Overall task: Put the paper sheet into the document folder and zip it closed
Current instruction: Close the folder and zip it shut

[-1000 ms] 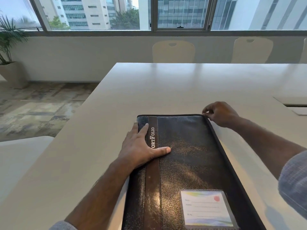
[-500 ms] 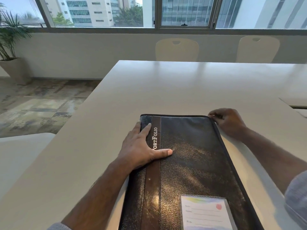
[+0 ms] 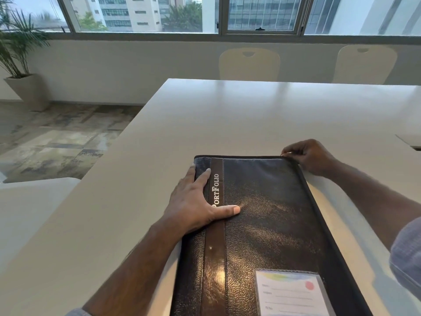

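The step in hand is judged to be the zipping, and it is best done with the cover pinned flat while the slider is drawn steadily along the track, the pull kept in line with the teeth so that nothing snags at the rounded corner. At about 9 o'clock of the cover, the left hand (image 3: 198,199) is laid flat on the document folder (image 3: 268,226), fingers spread and straight, the thumb stretched across a brown band printed with pale lettering; this pressure should be held, since a smooth table (image 3: 227,115) would let the case slide under the pull. The folder lies closed on the near part of the white table, its long side running away from the viewer. It is seen as a slim rectangular case of black pebbled leather-like material, glossy where window light strikes it, with a smoother matte panel toward its far end. A clear plastic card pocket (image 3: 289,293) holding a pale printed label is set at 5 o'clock on the cover. No paper sheet is visible; it is presumed inside, though that cannot be confirmed. A dark fabric zipper edge (image 3: 319,206) is run along the right side. At the far right corner, roughly 1 o'clock, the right hand (image 3: 312,157) is curled with fingertips pinched at the corner, apparently on the zipper pull, which is too small to make out.
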Demonstrator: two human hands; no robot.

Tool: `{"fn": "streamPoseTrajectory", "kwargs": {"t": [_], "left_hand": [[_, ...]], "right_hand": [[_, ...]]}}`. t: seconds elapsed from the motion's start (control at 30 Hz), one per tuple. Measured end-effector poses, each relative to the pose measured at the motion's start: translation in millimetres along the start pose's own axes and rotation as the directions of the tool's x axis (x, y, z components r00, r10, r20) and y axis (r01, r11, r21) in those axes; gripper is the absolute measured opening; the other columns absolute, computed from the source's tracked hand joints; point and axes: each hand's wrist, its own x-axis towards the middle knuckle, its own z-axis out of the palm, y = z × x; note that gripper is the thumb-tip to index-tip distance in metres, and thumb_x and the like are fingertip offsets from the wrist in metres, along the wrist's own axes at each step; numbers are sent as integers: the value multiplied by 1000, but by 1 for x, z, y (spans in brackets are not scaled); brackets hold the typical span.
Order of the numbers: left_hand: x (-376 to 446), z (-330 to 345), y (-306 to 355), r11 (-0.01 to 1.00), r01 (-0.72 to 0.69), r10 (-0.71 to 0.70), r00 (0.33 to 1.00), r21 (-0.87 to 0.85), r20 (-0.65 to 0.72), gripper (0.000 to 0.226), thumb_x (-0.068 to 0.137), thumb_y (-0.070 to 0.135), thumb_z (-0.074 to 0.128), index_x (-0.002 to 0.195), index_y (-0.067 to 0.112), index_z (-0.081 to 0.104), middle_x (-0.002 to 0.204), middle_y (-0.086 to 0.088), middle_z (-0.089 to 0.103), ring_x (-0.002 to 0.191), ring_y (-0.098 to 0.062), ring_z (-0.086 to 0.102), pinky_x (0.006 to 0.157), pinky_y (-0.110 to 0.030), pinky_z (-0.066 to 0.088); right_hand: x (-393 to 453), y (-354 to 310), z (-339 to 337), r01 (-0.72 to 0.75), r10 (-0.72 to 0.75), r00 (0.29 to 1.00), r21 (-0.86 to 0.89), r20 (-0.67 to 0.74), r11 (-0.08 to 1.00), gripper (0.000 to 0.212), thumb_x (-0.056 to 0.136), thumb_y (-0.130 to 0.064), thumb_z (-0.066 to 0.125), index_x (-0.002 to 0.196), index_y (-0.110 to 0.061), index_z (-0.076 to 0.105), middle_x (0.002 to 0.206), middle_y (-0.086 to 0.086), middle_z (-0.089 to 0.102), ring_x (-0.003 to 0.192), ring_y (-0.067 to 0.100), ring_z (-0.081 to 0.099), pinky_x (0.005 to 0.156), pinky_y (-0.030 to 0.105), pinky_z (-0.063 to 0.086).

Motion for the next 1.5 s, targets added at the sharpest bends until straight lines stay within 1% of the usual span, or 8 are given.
{"fn": "streamPoseTrajectory", "kwargs": {"t": [0.07, 0.2, 0.37, 0.53, 0.73, 0.93, 1.27, 1.5], "left_hand": [[-1, 0, 0, 1000, 0, 0, 1000, 2, 2, 135, 36, 99, 52, 153, 42, 14, 165, 9, -1, 149, -18, 11, 121, -41, 15], [0, 0, -1, 1000, 2, -2, 1000, 4, 6, 137, 34, 101, 49, 153, 43, 13, 165, 9, -3, 149, -17, 10, 121, -40, 14], [1, 3, -4, 999, -2, 2, 1000, 34, 22, 138, 34, 105, 42, 153, 44, 6, 165, 8, -9, 150, -17, 6, 120, -40, 11], [3, 5, -7, 991, -24, 18, 999, 131, 45, 133, 43, 106, 31, 153, 43, -5, 163, 4, -18, 151, -21, -2, 119, -41, 5], [3, 5, -6, 992, -25, 18, 998, 127, 54, 134, 41, 107, 30, 153, 43, -7, 162, 5, -22, 151, -21, -6, 119, -41, 5], [5, 6, -8, 993, -47, 41, 998, 111, 56, 134, 41, 107, 32, 153, 44, -4, 163, 6, -19, 150, -17, -5, 121, -41, 6], [5, 5, -8, 992, -52, 44, 997, 117, 67, 133, 43, 105, 34, 153, 43, -6, 163, 4, -18, 151, -19, -5, 119, -40, 6], [7, 8, -9, 991, -58, 54, 998, 119, 41, 133, 41, 106, 33, 152, 44, -6, 164, 5, -15, 151, -20, -4, 118, -39, 6]], "right_hand": [[8, -7, -3, 26, -24, 998, -44, 58, 999, 5, 82, -8, 74, 85, -10, 78, 80, 9, 75, 77, 20, 65, 82, 39, 52], [20, -28, 2, 118, -95, 986, -165, 137, 979, 14, 83, -14, 73, 75, -25, 74, 71, -1, 72, 73, 23, 65, 73, 31, 50], [31, -51, 19, 180, -133, 970, -233, 204, 956, 8, 86, -14, 69, 84, -19, 75, 79, 2, 74, 78, 24, 67, 78, 39, 53], [37, -66, 33, 202, -147, 964, -246, 223, 948, 9, 87, -18, 67, 88, -23, 75, 85, -3, 74, 82, 19, 66, 82, 36, 52], [47, -87, 47, 278, -191, 940, -314, 283, 908, 9, 87, -24, 66, 92, -26, 74, 87, -1, 74, 83, 22, 64, 81, 35, 51], [57, -112, 63, 387, -267, 901, -355, 342, 851, 13, 90, -27, 62, 97, -26, 72, 97, -3, 75, 89, 21, 64, 81, 35, 51], [67, -140, 87, 518, -364, 841, -405, 400, 753, 11, 92, -27, 57, 94, -26, 68, 92, -3, 71, 85, 22, 61, 70, 32, 46], [73, -154, 101, 569, -418, 811, -391, 408, 723, 10, 92, -27, 57, 93, -25, 68, 92, -4, 71, 83, 20, 62, 70, 32, 47]]}}
